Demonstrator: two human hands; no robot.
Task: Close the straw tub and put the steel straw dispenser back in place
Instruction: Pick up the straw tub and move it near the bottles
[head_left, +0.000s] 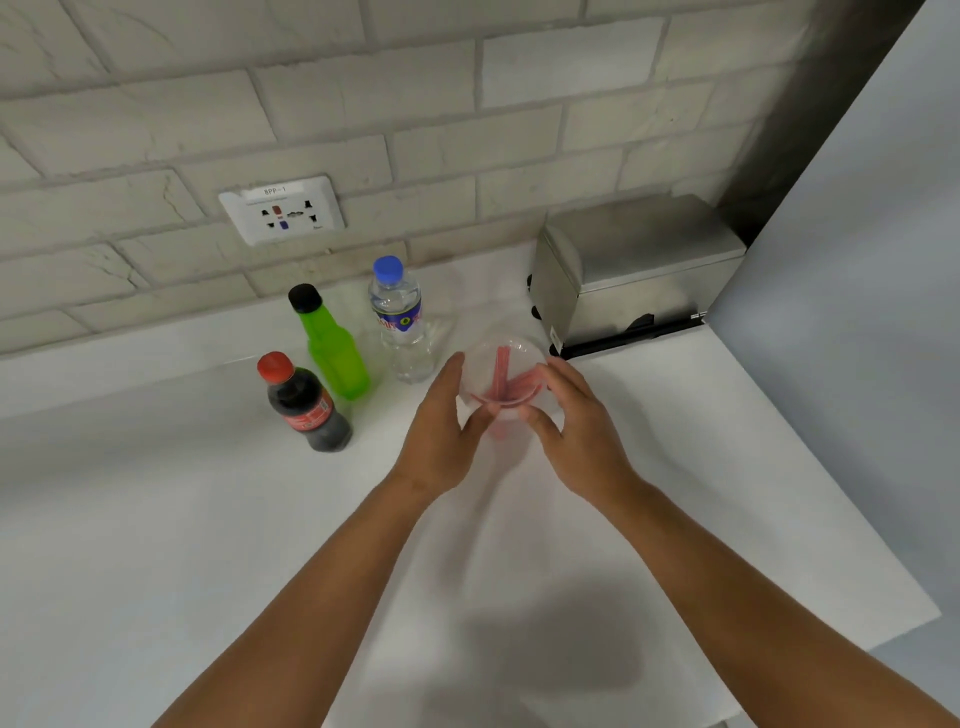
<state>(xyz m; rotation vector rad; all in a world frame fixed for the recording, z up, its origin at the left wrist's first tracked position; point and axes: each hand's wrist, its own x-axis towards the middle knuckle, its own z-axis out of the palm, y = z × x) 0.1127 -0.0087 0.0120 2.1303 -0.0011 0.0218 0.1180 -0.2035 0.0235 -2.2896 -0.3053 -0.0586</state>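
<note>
Straw tub (503, 387), a clear round plastic container with red straws (506, 371) visible inside, sits in the middle of the white surface (156, 519), clasped from both sides by two bare hands. Nearest the camera, two forearms reach forward from the bottom edge. The left hand (441, 431) curls round the tub's left side with its thumb at the near rim; the right hand (576, 431) wraps the right side, fingers bent over the top edge. Whether a lid is seated on the tub cannot be told, as the plastic is clear and blurred. Just left of the hands stands a dark cola bottle (306, 410) with a red cap, and behind it a green bottle (332, 348) with a black cap, then a clear water bottle (400, 322) with a blue cap. Farther right, against the wall corner, stands the steel straw dispenser (628, 275), a closed box apart from the tub. On the pale brick wall (467, 104) behind the bottles is a white power socket (283, 210).
</note>
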